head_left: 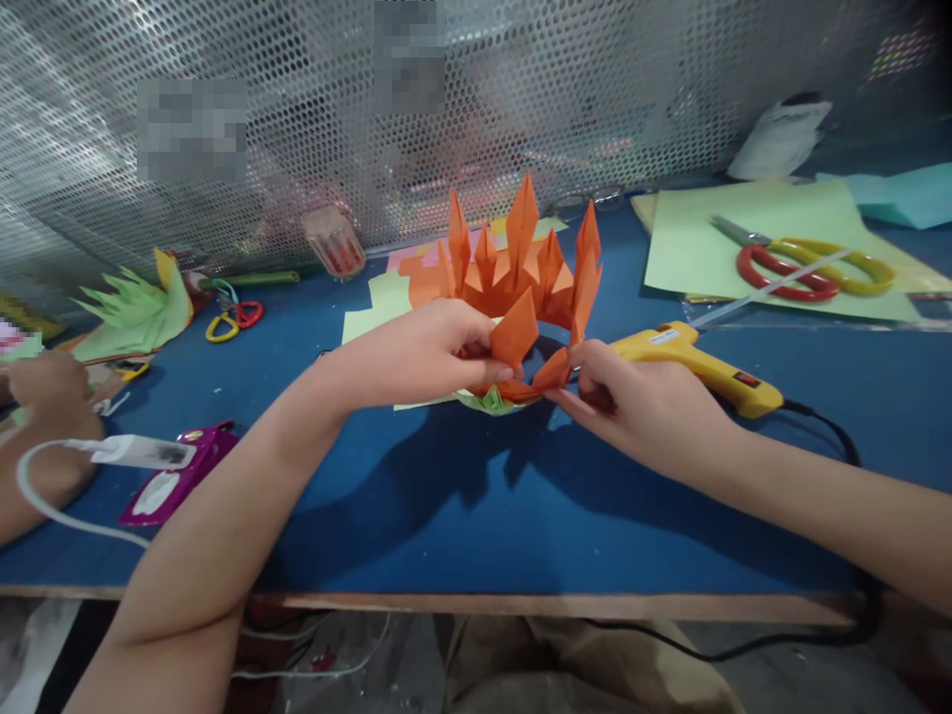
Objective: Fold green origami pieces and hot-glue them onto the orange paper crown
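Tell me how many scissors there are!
2 for certain: scissors on the pale green paper at right, other scissors beside the spiky green paper at left. A yellow loop further left may be a third, partly hidden.

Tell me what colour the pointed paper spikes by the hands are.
The pointed paper spikes are orange, shown best in the head view.

**Fine Print Stays Illegible at Paper-Craft Counter**

No text can be read. A pale label [664,336] on the yellow glue gun [733,377], at 3 o'clock on the blue counter [595,540], is too small to make out, as is the grey marking [178,454] on a white plug [130,450] toward 9 o'clock. Pixelated patches [191,129] cover the perforated screen [297,59] near 10 and 12 o'clock.
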`<state>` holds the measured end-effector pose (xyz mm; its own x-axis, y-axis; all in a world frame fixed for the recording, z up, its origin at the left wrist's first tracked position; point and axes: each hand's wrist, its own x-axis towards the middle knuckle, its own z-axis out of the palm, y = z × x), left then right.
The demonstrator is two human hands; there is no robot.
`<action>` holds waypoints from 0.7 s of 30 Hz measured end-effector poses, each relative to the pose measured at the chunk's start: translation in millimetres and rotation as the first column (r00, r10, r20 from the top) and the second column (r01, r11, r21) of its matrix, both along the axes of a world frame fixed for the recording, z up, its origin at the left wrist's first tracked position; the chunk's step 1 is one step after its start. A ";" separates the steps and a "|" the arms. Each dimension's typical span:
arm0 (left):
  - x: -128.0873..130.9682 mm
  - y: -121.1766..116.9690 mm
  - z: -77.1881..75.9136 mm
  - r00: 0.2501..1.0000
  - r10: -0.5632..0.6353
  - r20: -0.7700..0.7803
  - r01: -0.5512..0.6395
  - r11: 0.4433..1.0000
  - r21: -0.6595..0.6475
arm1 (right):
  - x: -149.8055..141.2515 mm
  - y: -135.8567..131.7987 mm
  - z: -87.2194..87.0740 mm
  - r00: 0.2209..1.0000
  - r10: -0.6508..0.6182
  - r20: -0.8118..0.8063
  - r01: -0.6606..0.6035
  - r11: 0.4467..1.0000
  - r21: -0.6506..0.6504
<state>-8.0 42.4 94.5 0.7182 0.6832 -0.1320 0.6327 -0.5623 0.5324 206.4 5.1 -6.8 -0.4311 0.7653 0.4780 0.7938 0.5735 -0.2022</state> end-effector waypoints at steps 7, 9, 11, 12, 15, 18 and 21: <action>0.3 3.1 -5.8 0.998 -0.033 -0.055 0.034 0.999 0.027 | 1.7 4.5 -3.3 0.999 -0.008 0.036 0.009 1.000 -0.019; 0.0 4.4 -7.3 0.998 -0.032 -0.055 0.033 0.999 0.020 | 2.1 4.7 -3.4 0.999 -0.006 0.036 0.007 1.000 -0.025; -0.3 5.2 -8.2 0.999 -0.025 -0.047 0.026 1.000 0.013 | 2.2 4.4 -3.1 1.000 -0.005 0.031 0.006 0.999 -0.033; -0.5 5.3 -8.5 0.999 -0.022 -0.044 0.022 1.000 0.010 | 2.2 4.1 -2.9 1.000 -0.004 0.026 0.005 0.999 -0.039; -1.2 5.3 -9.2 0.999 -0.025 -0.043 0.025 1.000 0.003 | 2.0 3.5 -2.7 1.000 0.001 0.014 0.000 0.999 -0.053; -1.7 5.0 -10.0 0.998 -0.029 -0.056 0.029 1.000 -0.008 | 1.5 3.5 -3.0 1.000 -0.002 0.012 0.002 0.999 -0.054; -1.7 5.0 -10.4 0.998 -0.016 -0.059 0.015 1.000 -0.024 | 0.6 4.0 -3.1 1.000 -0.006 0.010 0.007 0.998 -0.066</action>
<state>-9.7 47.3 84.1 0.7193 0.6682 -0.1901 0.6546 -0.5604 0.5074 206.9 9.1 -9.8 -0.4305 0.7977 0.4222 0.7995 0.5542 -0.2318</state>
